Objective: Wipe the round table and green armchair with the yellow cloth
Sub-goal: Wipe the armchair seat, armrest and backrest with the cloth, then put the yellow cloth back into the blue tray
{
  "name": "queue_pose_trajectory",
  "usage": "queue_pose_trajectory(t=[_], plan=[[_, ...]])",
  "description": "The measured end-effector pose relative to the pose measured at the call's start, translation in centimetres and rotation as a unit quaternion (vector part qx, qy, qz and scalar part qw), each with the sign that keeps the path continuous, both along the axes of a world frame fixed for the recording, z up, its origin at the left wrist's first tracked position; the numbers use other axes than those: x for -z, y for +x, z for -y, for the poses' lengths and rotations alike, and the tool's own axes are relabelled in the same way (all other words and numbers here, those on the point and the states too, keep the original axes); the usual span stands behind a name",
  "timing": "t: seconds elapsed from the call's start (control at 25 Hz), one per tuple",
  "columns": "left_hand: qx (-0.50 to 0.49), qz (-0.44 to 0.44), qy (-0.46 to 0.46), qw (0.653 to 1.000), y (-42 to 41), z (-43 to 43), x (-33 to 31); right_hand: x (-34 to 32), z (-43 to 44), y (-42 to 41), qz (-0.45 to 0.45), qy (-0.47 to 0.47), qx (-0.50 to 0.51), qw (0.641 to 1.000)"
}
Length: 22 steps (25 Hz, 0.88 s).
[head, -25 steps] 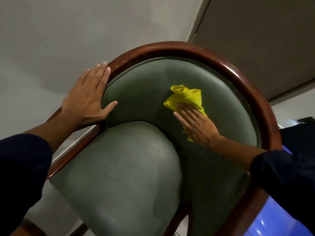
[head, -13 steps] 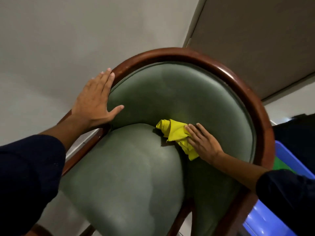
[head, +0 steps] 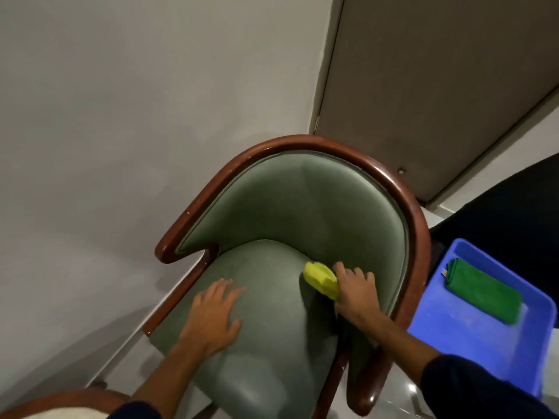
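Observation:
The green armchair with a curved dark wooden frame fills the middle of the view. My right hand grips the bunched yellow cloth and presses it into the crease where the seat cushion meets the backrest, on the right side. My left hand lies flat, fingers spread, on the front left of the seat cushion and holds nothing. A curved wooden rim, possibly of the round table, shows at the bottom left corner.
A blue plastic bin stands right of the chair with a folded green cloth inside. A grey wall is behind and left of the chair, a door at the upper right. Something black lies beyond the bin.
My right hand slid the yellow cloth down the backrest to the seat crease. My left hand left the wooden frame and now rests on the seat cushion. The view pulled back.

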<state>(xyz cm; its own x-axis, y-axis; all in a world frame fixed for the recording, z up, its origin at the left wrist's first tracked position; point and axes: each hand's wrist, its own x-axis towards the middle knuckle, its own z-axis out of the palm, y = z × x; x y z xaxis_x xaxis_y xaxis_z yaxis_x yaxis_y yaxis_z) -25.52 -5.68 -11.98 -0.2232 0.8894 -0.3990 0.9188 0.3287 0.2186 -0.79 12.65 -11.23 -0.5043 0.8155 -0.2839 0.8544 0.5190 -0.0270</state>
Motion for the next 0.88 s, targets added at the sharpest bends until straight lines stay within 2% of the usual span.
queue_pose_trajectory(t=[0.04,0.12,0.2,0.28,0.36,0.44,0.52,0.6,0.68,0.8,0.88], plan=[[0.018,0.025,-0.005,1.000,1.8,-0.4,-0.6,-0.9,1.2,1.4,-0.056,-0.014,0.011,0.998],[0.038,0.076,0.002,0.996,4.7,-3.0,-2.5,-3.4,2.7,2.8,-0.182,-0.105,0.024,0.977],[0.012,0.184,-0.013,0.983,6.5,-6.0,-3.7,-5.2,2.5,2.7,-0.337,-0.180,0.051,0.923],[-0.021,0.315,-0.010,0.949,8.0,-8.0,-4.6,-7.0,1.3,3.2,-0.450,-0.223,0.092,0.860],[-0.092,0.421,0.003,0.902,9.1,-9.2,-5.4,-8.2,-0.3,5.1,-0.502,-0.232,0.146,0.820],[-0.157,0.507,-0.002,0.847,11.3,-10.8,-6.4,-8.6,-2.1,9.7,-0.516,-0.234,0.211,0.797],[-0.185,0.570,0.003,0.801,14.1,-13.1,-7.3,-7.5,-3.7,14.6,-0.529,-0.268,0.278,0.756],[-0.223,0.600,0.032,0.768,18.8,-16.1,-7.4,-5.8,-5.1,19.8,-0.546,-0.293,0.357,0.699],[-0.263,0.578,0.054,0.771,24.6,-19.0,-6.1,-3.5,-6.0,25.1,-0.551,-0.300,0.455,0.631],[-0.251,0.488,0.015,0.836,33.5,-22.7,-2.0,0.8,-6.2,32.3,-0.532,-0.301,0.577,0.542],[-0.237,0.400,-0.017,0.885,37.4,-24.2,0.9,3.5,-6.1,35.5,-0.514,-0.299,0.605,0.530]])
